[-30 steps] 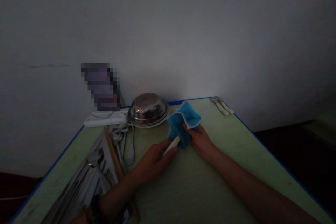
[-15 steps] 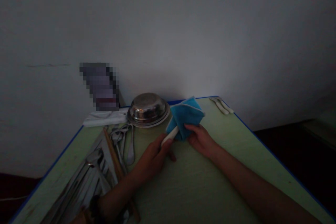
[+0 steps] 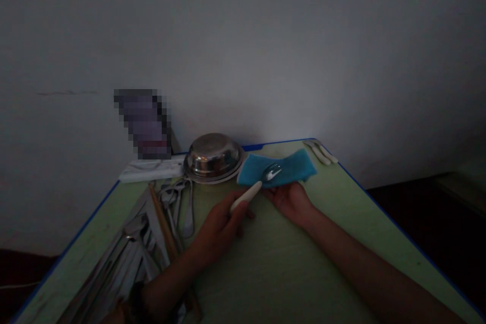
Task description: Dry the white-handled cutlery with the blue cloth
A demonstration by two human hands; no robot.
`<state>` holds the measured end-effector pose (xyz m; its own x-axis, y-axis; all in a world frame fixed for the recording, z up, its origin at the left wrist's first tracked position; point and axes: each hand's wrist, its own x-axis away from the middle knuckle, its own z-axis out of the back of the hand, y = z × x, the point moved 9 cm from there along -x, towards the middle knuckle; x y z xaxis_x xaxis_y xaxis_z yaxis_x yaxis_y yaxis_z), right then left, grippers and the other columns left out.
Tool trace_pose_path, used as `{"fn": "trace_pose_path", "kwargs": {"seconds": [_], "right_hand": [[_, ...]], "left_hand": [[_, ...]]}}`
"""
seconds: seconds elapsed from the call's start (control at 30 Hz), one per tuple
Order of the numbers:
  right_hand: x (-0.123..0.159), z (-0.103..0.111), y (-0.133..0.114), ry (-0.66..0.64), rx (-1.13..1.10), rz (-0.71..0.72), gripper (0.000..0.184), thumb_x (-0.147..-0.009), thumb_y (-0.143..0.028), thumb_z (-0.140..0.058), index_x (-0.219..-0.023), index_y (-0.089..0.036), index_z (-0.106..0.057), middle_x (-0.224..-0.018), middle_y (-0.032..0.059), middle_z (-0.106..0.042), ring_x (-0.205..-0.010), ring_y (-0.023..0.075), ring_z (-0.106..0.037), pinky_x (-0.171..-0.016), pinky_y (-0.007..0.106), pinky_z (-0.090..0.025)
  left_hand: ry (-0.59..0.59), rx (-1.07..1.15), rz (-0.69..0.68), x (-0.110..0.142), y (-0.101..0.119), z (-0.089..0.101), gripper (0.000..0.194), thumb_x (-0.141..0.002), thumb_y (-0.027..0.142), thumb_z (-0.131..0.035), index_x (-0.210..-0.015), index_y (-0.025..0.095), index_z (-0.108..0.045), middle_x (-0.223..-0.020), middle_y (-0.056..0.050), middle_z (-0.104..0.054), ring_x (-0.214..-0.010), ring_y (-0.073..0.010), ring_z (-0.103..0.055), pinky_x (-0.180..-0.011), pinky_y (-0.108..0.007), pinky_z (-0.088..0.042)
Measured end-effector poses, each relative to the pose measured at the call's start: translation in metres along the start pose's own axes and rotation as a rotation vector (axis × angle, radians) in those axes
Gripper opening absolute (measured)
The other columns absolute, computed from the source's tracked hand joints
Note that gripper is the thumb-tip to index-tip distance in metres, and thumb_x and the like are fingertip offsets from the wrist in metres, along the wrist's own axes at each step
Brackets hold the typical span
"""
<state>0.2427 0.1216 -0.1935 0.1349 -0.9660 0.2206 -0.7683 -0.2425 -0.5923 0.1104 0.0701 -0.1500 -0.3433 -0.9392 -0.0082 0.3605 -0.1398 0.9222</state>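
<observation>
My left hand (image 3: 224, 223) is closed round the cream handle of a fork (image 3: 248, 196), whose metal head points up and to the right. The head rests over a blue cloth (image 3: 294, 166) with pale edging, which lies spread out under it. Below the cloth, my right hand (image 3: 291, 201) holds it from underneath, palm turned up and fingers partly hidden. At the table's far right corner lie two more pieces of cutlery (image 3: 322, 154) with cream handles; one looks like a fork.
An upturned metal bowl (image 3: 214, 154) sits on plates near the wall. Left of it, a blurred-out phone-like device (image 3: 146, 124) leans above a white box (image 3: 152, 169). Several spoons (image 3: 138, 230) and other utensils lie in a divided tray (image 3: 165, 220) on the green table (image 3: 288, 273).
The cloth, folded round the fork's head before, has opened out flat, so the metal head now shows. My right hand has turned from gripping the cloth's front to supporting it from below.
</observation>
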Motion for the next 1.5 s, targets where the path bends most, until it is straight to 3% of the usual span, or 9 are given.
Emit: {"fn": "trace_pose_path", "kwargs": {"seconds": [0.2, 0.37, 0.63, 0.83, 1.03, 1.33, 1.5], "right_hand": [[0.006, -0.007, -0.004, -0.029, -0.014, 0.009, 0.015, -0.082, -0.026, -0.049, -0.088, -0.023, -0.063, -0.085, 0.0002, -0.072, -0.079, 0.0178, -0.065, -0.076, 0.036, -0.051], [0.005, -0.008, -0.01, -0.037, -0.042, 0.053, 0.023, -0.082, -0.033, -0.043, -0.089, -0.025, -0.063, -0.08, 0.0004, -0.072, -0.082, 0.02, -0.065, -0.077, 0.038, -0.05], [0.001, -0.003, -0.011, 0.029, -0.039, 0.075, 0.017, -0.078, -0.028, -0.05, -0.079, -0.022, -0.065, -0.07, -0.0001, -0.071, -0.078, 0.0195, -0.066, -0.081, 0.036, -0.051], [0.0, -0.004, -0.013, 0.059, -0.045, 0.132, 0.016, -0.079, -0.028, -0.052, -0.089, -0.027, -0.064, -0.085, -0.0029, -0.072, -0.086, 0.0162, -0.064, -0.084, 0.033, -0.05], [-0.002, 0.005, -0.011, 0.111, -0.065, 0.137, 0.017, -0.081, -0.021, -0.05, -0.085, -0.027, -0.065, -0.084, -0.0052, -0.072, -0.082, 0.0133, -0.065, -0.081, 0.029, -0.051], [0.005, 0.014, -0.016, 0.128, -0.084, 0.13, 0.024, -0.08, -0.039, -0.046, -0.081, -0.026, -0.066, -0.083, -0.0005, -0.073, -0.083, 0.0194, -0.066, -0.079, 0.037, -0.052], [0.006, 0.008, -0.017, 0.108, -0.069, 0.133, 0.02, -0.08, -0.033, -0.047, -0.084, -0.026, -0.065, -0.08, -0.0022, -0.073, -0.077, 0.0168, -0.066, -0.075, 0.032, -0.052]], "left_hand": [[-0.024, 0.002, 0.025, -0.003, -0.006, -0.004, 0.036, -0.094, 0.041, -0.031, -0.099, 0.013, -0.054, -0.063, -0.002, -0.066, -0.05, -0.0132, -0.058, -0.052, -0.024, -0.048], [-0.069, 0.026, 0.025, -0.003, -0.005, -0.009, 0.032, -0.092, 0.042, -0.034, -0.096, 0.015, -0.05, -0.079, -0.005, -0.07, -0.049, -0.0129, -0.062, -0.048, -0.024, -0.048], [-0.07, 0.038, 0.015, -0.002, -0.003, -0.008, 0.032, -0.092, 0.043, -0.036, -0.089, 0.016, -0.051, -0.066, -0.001, -0.066, -0.047, -0.0117, -0.059, -0.048, -0.023, -0.046], [-0.059, 0.084, 0.019, -0.002, -0.003, -0.008, 0.032, -0.093, 0.043, -0.033, -0.093, 0.016, -0.049, -0.063, 0.0, -0.065, -0.044, -0.0116, -0.058, -0.044, -0.022, -0.044], [-0.001, 0.091, 0.022, -0.001, -0.003, -0.002, 0.032, -0.093, 0.043, -0.031, -0.09, 0.016, -0.049, -0.063, 0.001, -0.063, -0.043, -0.0104, -0.056, -0.043, -0.021, -0.043], [0.019, 0.068, 0.022, 0.001, -0.005, 0.002, 0.03, -0.092, 0.041, -0.035, -0.081, 0.017, -0.05, -0.057, 0.002, -0.06, -0.041, -0.0099, -0.052, -0.042, -0.02, -0.04], [0.052, 0.02, 0.009, 0.002, -0.004, 0.005, 0.033, -0.093, 0.041, -0.032, -0.079, 0.017, -0.05, -0.054, 0.004, -0.054, -0.042, -0.0096, -0.049, -0.043, -0.02, -0.038]]}}
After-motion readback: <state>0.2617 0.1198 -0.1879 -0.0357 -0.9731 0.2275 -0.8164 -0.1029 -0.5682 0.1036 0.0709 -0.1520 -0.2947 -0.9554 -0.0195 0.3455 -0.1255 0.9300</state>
